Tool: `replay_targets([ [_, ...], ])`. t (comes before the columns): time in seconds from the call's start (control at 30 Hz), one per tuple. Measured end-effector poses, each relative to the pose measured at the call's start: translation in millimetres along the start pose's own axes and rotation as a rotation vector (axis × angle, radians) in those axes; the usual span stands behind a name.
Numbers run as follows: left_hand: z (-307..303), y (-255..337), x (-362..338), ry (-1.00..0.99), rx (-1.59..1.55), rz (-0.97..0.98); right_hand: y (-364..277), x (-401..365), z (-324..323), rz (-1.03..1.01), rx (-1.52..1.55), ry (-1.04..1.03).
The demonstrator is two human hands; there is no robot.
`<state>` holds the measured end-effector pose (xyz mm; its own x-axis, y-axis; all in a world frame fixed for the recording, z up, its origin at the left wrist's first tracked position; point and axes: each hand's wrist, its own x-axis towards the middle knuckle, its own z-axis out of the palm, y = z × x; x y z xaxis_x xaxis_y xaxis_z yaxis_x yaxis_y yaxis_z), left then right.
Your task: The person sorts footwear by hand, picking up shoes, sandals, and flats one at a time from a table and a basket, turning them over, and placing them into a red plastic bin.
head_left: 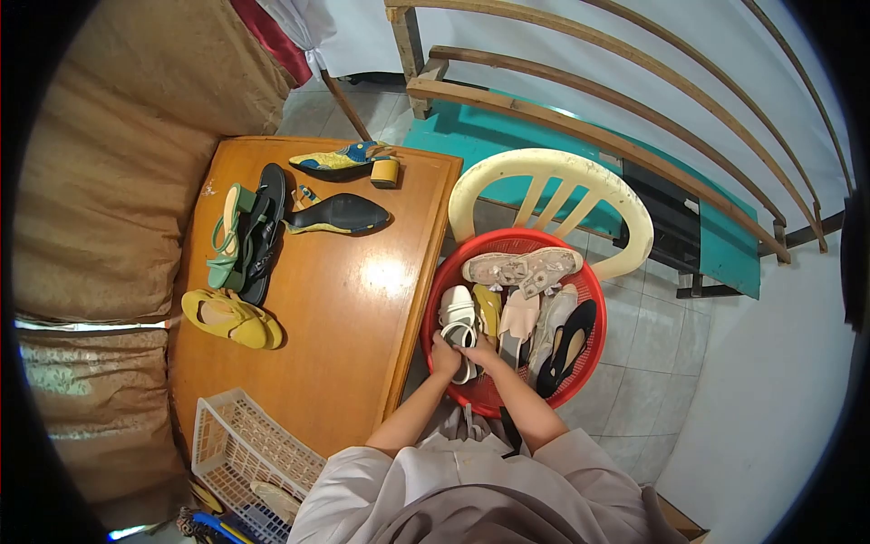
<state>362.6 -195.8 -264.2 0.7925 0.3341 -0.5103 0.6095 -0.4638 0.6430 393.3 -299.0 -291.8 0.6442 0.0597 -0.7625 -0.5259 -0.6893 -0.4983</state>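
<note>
Both my hands are over the near left side of a red plastic basket (591,385). A white sandal (459,335) with straps is between them; my left hand (443,357) grips its left side and my right hand (479,353) its right side. My fingers are partly hidden. Just beyond lies another white shoe (456,303). Packed beside them in the basket are a yellow shoe (488,310), a pale pink slip-on (519,315), a greyish-white shoe (549,326) and a black shoe (573,343). A pair of beige patterned shoes (523,269) lies across the far side.
The basket rests on a cream plastic chair (625,204). On the wooden table (340,299) at left are yellow shoes (234,319), green heeled sandals (227,238), black sandals (264,233) and patterned heels (337,216). A white plastic crate (237,444) stands near left; a teal bench (725,240) is behind.
</note>
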Motion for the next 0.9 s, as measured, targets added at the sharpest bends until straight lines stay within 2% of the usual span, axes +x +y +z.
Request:
replay_targets([
  [0.1, -6, 6, -16, 0.025, 0.07, 0.076, 14, 18, 19, -0.001, -0.049, 0.042],
  [0.17, -14, 14, -23, -0.026, 0.115, 0.09, 19, 20, 24, 0.017, -0.044, 0.072],
  [0.27, -24, 22, -27, -0.033, 0.198, 0.149, 24, 20, 21, -0.047, -0.032, 0.032],
  [0.33, -34, 27, -26, -0.022, 0.158, 0.179, 17, 10, 9, -0.041, -0.052, 0.0],
  [0.37, -40, 26, -24, 0.015, 0.12, 0.255, 7, 0, 1, -0.043, -0.167, 0.033],
  [0.43, -53, 23, -18, 0.101, 0.047, 0.405, -11, -15, -23, -0.066, -0.264, -0.053],
  [0.47, -61, 23, -16, 0.19, -0.044, 0.513, -22, -23, -34, -0.064, -0.23, -0.062],
  [0.5, -77, 33, -21, 0.191, -0.195, 0.507, -22, -21, -36, -0.093, -0.207, 0.008],
  [0.57, -107, 38, -27, 0.251, -0.303, 0.499, -53, -56, -52, -0.151, -0.228, 0.177],
  [0.67, -164, 43, -46, 0.408, -0.454, 0.387, -73, -69, -51, -0.363, -0.08, 0.244],
  [0.7, -178, 32, -42, 0.56, -0.534, 0.376, -72, -59, -41, -0.496, -0.082, 0.319],
  [0.73, -192, 17, -35, 0.711, -0.612, 0.364, -84, -66, -38, -0.5, 0.02, 0.234],
  [0.77, -207, 2, -27, 0.795, -0.764, 0.248, -103, -78, -38, -0.502, 0.12, 0.149],
  [0.8, -224, -10, -22, 0.876, -0.918, 0.132, -116, -88, -35, -0.624, 0.066, 0.155],
  [0.87, -268, -20, -32, 0.856, -1.028, -0.142, -139, -105, -24, -0.676, 0.136, 0.042],
  [0.9, -286, -39, -27, 0.829, -1.095, -0.189, -149, -113, -18, -0.709, 0.173, -0.013],
])
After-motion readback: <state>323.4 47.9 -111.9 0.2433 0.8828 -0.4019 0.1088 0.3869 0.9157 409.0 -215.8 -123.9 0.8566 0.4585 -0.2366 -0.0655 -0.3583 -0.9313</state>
